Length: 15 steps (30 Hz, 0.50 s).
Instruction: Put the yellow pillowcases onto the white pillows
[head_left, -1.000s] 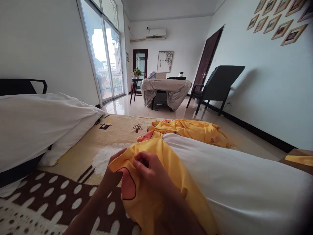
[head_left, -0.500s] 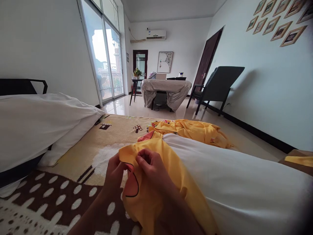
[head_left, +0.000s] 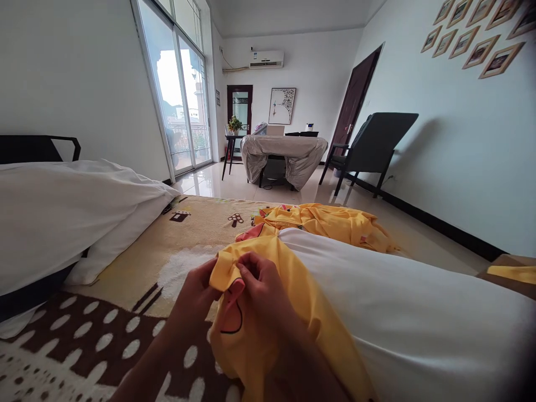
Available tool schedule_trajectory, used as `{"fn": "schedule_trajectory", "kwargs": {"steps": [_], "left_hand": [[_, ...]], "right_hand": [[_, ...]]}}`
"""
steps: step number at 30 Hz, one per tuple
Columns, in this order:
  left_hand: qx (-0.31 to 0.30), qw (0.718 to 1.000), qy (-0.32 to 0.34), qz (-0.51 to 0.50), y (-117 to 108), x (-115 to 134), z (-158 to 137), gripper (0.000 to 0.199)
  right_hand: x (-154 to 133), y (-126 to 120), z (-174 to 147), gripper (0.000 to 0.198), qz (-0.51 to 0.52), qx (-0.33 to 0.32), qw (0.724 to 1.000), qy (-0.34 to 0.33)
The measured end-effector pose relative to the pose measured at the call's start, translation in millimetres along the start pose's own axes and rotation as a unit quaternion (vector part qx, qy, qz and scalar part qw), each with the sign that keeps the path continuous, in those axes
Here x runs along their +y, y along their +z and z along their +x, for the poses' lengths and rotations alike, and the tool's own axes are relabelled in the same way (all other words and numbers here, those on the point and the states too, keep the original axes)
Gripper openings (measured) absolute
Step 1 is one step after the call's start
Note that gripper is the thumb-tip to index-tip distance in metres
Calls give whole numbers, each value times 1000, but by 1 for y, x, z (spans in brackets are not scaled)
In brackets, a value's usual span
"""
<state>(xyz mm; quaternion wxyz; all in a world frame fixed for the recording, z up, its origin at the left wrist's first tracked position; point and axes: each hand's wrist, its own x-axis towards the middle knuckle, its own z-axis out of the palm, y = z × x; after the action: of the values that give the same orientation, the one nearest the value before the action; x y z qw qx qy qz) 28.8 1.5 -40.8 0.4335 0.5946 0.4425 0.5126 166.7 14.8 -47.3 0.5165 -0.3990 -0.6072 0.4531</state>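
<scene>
A yellow fabric cover (head_left: 299, 279) with pink, black-outlined patches lies over the near end of a long white padded cushion (head_left: 402, 296). My left hand (head_left: 196, 290) is closed on the cover's folded edge, and that edge bends over its fingers. Just to its right, my right hand (head_left: 263, 282) pinches the same edge between thumb and fingers. More of the yellow fabric lies bunched beyond the cushion's far side. Whether anything small sits between the right fingertips is hidden.
Under everything spreads a beige and brown patterned blanket (head_left: 146, 251). A white-covered heap (head_left: 84, 206) is at left. Farther off stand a table under a plastic sheet (head_left: 285, 146) and a dark chair (head_left: 377, 142). A cardboard box (head_left: 508, 273) is at the right edge.
My left hand has shifted slightly right and turned, folding the cover's edge over toward my right hand. The right hand stays nearly in place, still pinching the fabric.
</scene>
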Motion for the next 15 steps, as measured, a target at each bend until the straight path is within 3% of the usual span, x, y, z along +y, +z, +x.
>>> {"fn": "schedule_trajectory", "kwargs": {"steps": [9, 15], "left_hand": [[-51, 998, 30, 8, -7, -26, 14, 18], [31, 997, 60, 47, -2, -9, 9, 28]], "right_hand": [[1, -2, 2, 24, 44, 7, 999, 22], [2, -1, 3, 24, 26, -9, 1000, 11]]}}
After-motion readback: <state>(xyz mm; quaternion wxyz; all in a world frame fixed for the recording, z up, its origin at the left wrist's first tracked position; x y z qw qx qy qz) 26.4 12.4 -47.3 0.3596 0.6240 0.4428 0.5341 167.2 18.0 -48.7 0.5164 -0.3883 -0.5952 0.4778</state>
